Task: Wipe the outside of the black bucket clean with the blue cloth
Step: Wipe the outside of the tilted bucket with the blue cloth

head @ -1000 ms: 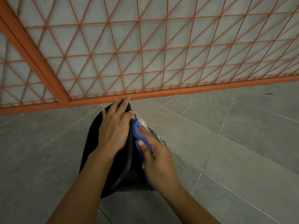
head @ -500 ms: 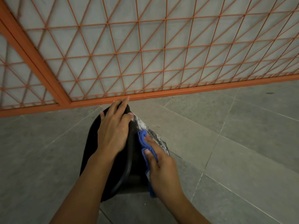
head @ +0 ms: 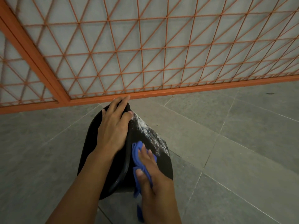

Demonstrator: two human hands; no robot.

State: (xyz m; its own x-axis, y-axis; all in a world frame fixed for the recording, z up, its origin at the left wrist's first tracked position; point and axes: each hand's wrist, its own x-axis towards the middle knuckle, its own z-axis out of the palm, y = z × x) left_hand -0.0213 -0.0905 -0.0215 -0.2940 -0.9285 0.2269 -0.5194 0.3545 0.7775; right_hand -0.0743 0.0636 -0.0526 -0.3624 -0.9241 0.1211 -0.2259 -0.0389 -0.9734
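At frame centre, on the floor, my left hand (head: 113, 126) clamps the stiff, light-looking black bucket (head: 163, 165) by its rim while my right hand (head: 153, 173) presses the soft blue cloth (head: 136, 151) against its white-smeared side.

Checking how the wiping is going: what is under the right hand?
The blue cloth, pressed against the black bucket by the right hand. White residue shows beyond it; the hand hides the bucket surface beneath.

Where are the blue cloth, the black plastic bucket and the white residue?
blue cloth (head: 136, 152): head view, bunched upper fold.
black plastic bucket (head: 163, 168): head view, outer wall.
white residue (head: 150, 135): head view, streak middle.
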